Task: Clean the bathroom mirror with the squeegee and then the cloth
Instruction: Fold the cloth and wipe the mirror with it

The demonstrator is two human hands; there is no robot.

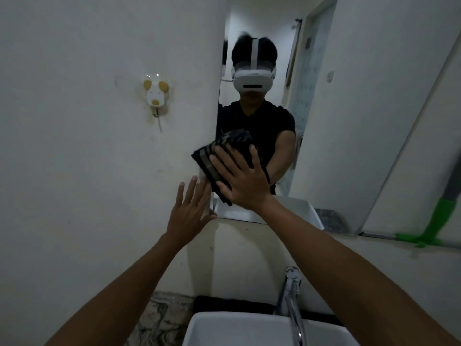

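Observation:
The mirror (324,121) hangs on the wall above the sink. A dark striped cloth (207,161) is pressed flat against the mirror's lower left part under my right hand (242,178), whose fingers are spread over it. My left hand (189,211) rests with fingers apart on the wall at the mirror's lower left corner and holds nothing. The squeegee (439,221), green with a grey handle, leans at the far right on the ledge under the mirror.
A white sink (239,328) with a chrome tap (291,300) is directly below my arms. A dog-shaped wall hook (156,96) is stuck to the wall left of the mirror. A marbled counter (159,318) lies left of the sink.

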